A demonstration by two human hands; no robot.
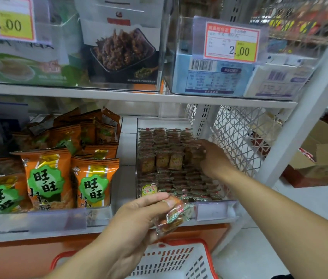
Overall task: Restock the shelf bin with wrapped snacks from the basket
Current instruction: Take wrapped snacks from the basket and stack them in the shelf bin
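A clear shelf bin (215, 210) on the lower shelf holds rows of small wrapped snacks (165, 158). My right hand (211, 156) reaches into the bin's right side, fingers curled down among the packets; whether it holds one I cannot tell. My left hand (139, 220) hovers in front of the bin's front wall and pinches a few wrapped snacks (171, 217) in red, green and clear wrappers. Below them stands the red and white basket (179, 258), whose inside is mostly hidden by my left arm.
Orange snack bags (46, 178) fill the neighbouring bin on the left. The upper shelf (139, 95) carries clear bins with boxes and price tags. A white mesh side panel (237, 137) and shelf post (299, 117) close off the right; cardboard boxes (324, 158) sit beyond.
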